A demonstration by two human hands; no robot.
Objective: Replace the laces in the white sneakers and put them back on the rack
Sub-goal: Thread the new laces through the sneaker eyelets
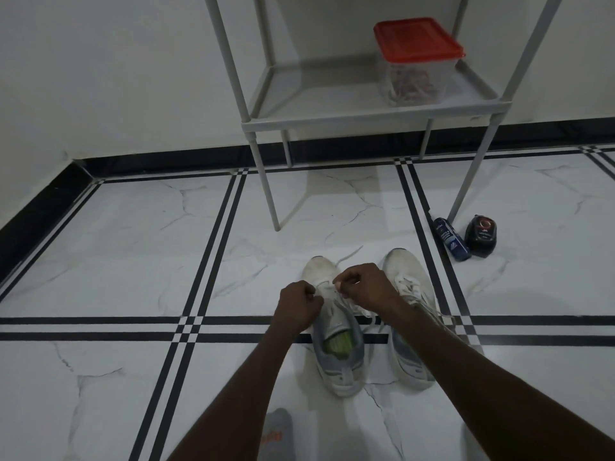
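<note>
Two white sneakers stand side by side on the tiled floor, toes pointing away from me. Over the left sneaker (pixel 336 354) both my hands work at the eyelets. My left hand (pixel 298 306) pinches the white lace (pixel 327 289) at the shoe's left side. My right hand (pixel 364 287) pinches the same lace just above the tongue. A loose lace end trails past the toe. The right sneaker (pixel 411 331) is laced, and my right forearm crosses over it. The grey rack (pixel 332 113) stands beyond the shoes against the wall.
A clear container with a red lid (pixel 417 61) sits on the rack's lowest shelf. A blue bottle (pixel 451 239) and a black polish container (pixel 481 233) lie on the floor by the rack's right front leg. A grey sock-clad foot (pixel 278 434) shows at the bottom edge.
</note>
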